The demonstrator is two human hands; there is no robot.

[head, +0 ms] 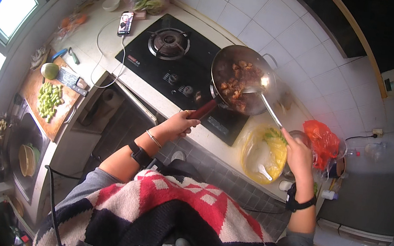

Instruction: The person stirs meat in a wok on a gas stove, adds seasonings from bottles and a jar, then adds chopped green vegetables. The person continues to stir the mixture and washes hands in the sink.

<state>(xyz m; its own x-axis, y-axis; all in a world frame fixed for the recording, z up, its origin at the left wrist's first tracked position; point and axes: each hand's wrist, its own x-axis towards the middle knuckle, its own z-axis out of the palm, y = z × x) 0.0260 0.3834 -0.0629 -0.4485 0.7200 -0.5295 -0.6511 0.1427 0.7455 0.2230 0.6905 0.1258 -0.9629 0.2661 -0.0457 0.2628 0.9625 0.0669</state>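
Observation:
A wok (223, 63) sits over the right burner of a black gas cooktop (142, 59), tilted, with browned chunks of food (240, 80) inside. My left hand (178, 123) is closed round its dark red handle (203, 109). In my right hand (296, 151) is the long handle of a metal spatula (271, 108), whose blade rests among the food. Below the wok stands a bowl lined with a yellow plastic bag (247, 154), with a white spoon (264, 172) in it. Haze hangs over the wok's right side.
At left, a wooden cutting board (29, 90) holds diced green vegetable (49, 101), a cleaver (68, 80) and a round green vegetable (49, 70). A phone (125, 24) on a white cable lies left of the cooktop. Right are a red plastic bag (321, 143) and a small white bottle (329, 195).

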